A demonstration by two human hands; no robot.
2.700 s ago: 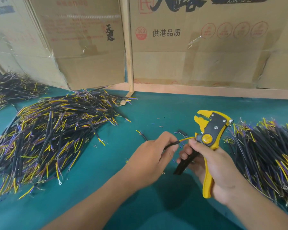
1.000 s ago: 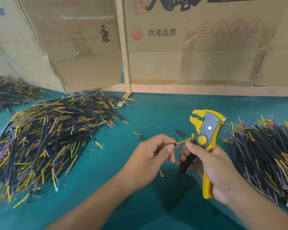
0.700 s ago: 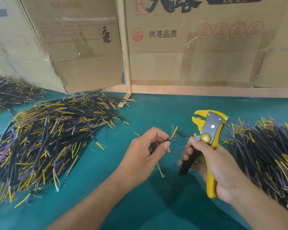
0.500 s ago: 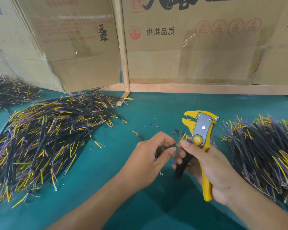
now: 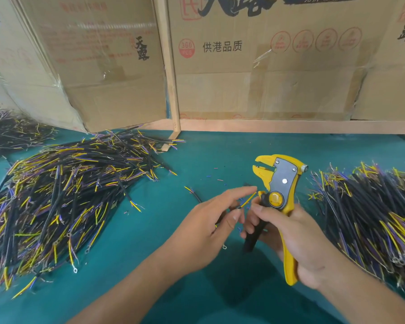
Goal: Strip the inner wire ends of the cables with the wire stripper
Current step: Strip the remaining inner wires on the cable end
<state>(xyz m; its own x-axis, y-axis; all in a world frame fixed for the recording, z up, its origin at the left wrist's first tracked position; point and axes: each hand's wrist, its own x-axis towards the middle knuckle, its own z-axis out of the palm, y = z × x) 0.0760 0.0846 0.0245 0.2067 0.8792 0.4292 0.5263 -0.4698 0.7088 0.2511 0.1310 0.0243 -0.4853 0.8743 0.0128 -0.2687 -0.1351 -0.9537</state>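
1. Mid-desk point(image 5: 208, 160), between the two piles: your left hand point(image 5: 204, 232) pinches one cable point(image 5: 240, 206) between thumb and a lower finger, index stretched out straight. The yellow inner wire point(image 5: 249, 199) sticks up and right from that pinch.
2. Your right hand point(image 5: 295, 242) is wrapped round the stripper point(image 5: 276, 197) handles, head pointing up. The jaws at the top stand slightly apart with nothing in them.
3. The wire tip is just beside the stripper's pivot, below the jaws, so not loaded yet. The step in hand looks like feeding the end in.
4. Do it well: raise the tip to the jaw slot, keep the wire straight and square to the jaws, and insert only the short end.
5. Hold the pinch close to the wire end so it doesn't bend on entry.
6. Squeeze once, fully. Half strokes probably nick strands.
7. Cable piles: left pile point(image 5: 63, 202) well clear of your left hand, right pile point(image 5: 369, 213) near your right wrist. I can't tell which is the done one.
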